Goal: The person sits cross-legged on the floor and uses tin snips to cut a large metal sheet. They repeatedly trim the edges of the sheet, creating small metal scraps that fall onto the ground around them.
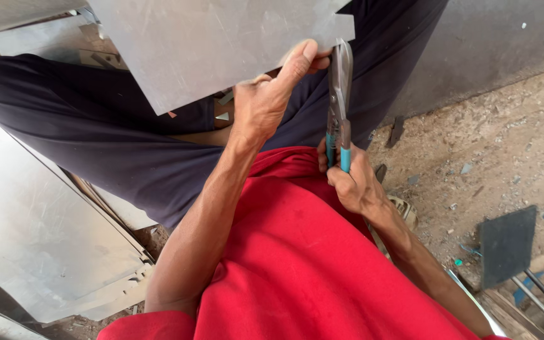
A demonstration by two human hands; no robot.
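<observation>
Left hand [266, 101] gripping metal sheet [215, 44] edge; right hand [351, 179] closed around teal-handled tin snips [339, 94], blades at sheet's right edge.

Head camera looking steeply down, close

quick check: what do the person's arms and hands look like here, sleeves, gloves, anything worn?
Both arms are bare from the upper arm down: no long sleeves show. The left hand and right hand wear no gloves, and no watch, ring or wristband can be seen. The arms are lean, with veins and tendons showing. A red shirt covers the torso; dark trousers cover the legs.
</observation>
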